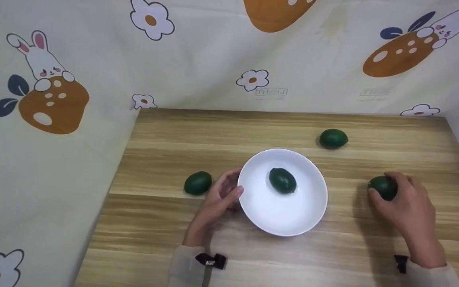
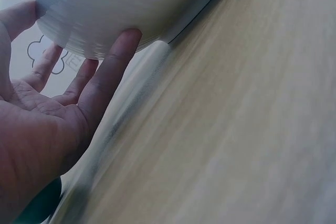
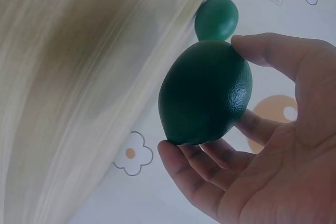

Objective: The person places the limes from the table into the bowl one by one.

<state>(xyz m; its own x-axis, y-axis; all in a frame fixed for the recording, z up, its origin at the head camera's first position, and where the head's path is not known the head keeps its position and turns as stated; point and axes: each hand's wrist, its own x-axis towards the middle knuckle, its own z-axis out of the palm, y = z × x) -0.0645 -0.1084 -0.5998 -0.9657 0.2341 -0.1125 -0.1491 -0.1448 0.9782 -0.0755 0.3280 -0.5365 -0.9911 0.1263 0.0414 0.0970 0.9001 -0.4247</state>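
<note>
A white bowl [image 1: 283, 215] stands on the table with a dark green lime [image 1: 282, 180] lying inside it. My left hand [image 1: 218, 201] holds the bowl's left side, its thumb by the rim and its fingers spread against the outer wall [image 2: 105, 14]. At the right, my right hand [image 1: 408, 207] grips a second lime [image 3: 205, 93] between thumb and fingers. Whether that lime still touches the table I cannot tell. Just left of the left hand lies another lime [image 1: 198, 183], and one more lime [image 1: 333, 138] rests behind the bowl to the right.
The wood-grain table [image 1: 181, 139] meets a pale cloth [image 1: 197, 71] printed with rabbits and flowers at its back and left edges. Black straps [image 1: 211, 261] sit at both wrists over light sleeves.
</note>
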